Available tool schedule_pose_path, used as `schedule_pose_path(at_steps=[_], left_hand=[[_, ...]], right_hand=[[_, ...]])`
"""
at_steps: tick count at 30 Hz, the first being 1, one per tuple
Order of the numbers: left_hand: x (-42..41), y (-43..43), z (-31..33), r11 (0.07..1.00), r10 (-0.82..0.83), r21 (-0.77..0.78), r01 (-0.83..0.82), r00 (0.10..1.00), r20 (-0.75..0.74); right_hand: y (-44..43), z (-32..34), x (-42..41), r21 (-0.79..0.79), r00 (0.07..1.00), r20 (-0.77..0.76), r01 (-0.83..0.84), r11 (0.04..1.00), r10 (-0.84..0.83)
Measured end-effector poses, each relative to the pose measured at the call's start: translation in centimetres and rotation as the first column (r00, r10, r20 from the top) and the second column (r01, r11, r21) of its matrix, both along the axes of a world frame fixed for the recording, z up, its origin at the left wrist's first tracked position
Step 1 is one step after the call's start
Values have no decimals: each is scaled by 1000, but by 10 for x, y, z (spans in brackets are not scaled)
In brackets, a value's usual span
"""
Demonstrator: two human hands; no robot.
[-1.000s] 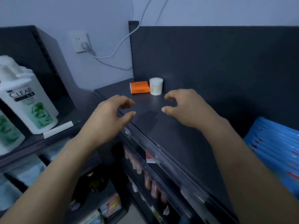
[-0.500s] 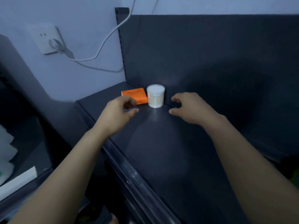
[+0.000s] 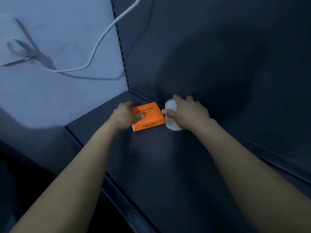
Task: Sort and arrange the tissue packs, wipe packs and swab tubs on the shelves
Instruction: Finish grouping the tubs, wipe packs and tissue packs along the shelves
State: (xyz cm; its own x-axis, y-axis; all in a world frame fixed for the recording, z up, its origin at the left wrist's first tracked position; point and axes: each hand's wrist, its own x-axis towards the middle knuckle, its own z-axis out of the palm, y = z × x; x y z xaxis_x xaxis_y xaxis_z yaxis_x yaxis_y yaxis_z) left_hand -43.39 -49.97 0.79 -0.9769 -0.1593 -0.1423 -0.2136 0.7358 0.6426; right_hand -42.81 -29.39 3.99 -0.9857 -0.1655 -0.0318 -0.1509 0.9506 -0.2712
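Note:
An orange tissue pack lies flat near the back left corner of the dark top shelf. My left hand grips its left end, thumb on top and fingers over the far edge. Right beside the pack stands a round white swab tub. My right hand curls round the tub from the right, thumb on its near side and fingers over the far side, hiding most of it.
The shelf's dark back panel rises right behind the two items. To the left is a pale wall with a socket and a white cable. The shelf's front rail runs diagonally below my arms.
Both hands reached forward from hovering over the shelf. The left one has taken hold of the orange tissue pack and the right one the swab tub. The camera moved closer.

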Motion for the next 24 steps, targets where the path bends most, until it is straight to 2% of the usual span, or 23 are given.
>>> schedule_pose_path(at_steps=[3,5,8,12,14,16,20,22,24], left_hand=[[-16,-8,-10,997,-60,62,52,987,148],[-23,-10,-14,994,-74,91,59,980,182],[-27,-8,-16,997,-63,55,53,980,187],[-20,3,-12,1000,11,0,-11,990,139],[-12,7,-8,999,36,12,-37,994,106],[-4,10,-4,997,33,68,-38,997,77],[28,22,10,981,41,190,-39,999,-3],[52,33,19,965,72,257,-56,996,-55],[80,46,30,954,95,295,-57,989,-117]], right_hand=[[-12,-9,-11,26,998,-10,65,998,-65],[-17,-12,-17,33,994,-7,110,993,-110],[-19,-13,-22,44,986,-5,167,985,-167],[-11,-8,-16,32,988,48,143,989,-145],[0,-2,-8,-38,989,88,126,991,-123],[15,5,3,-183,984,142,136,974,-111],[53,24,33,-510,932,359,246,824,-56],[74,34,50,-591,897,443,292,752,0],[94,42,67,-634,888,457,282,720,55]])
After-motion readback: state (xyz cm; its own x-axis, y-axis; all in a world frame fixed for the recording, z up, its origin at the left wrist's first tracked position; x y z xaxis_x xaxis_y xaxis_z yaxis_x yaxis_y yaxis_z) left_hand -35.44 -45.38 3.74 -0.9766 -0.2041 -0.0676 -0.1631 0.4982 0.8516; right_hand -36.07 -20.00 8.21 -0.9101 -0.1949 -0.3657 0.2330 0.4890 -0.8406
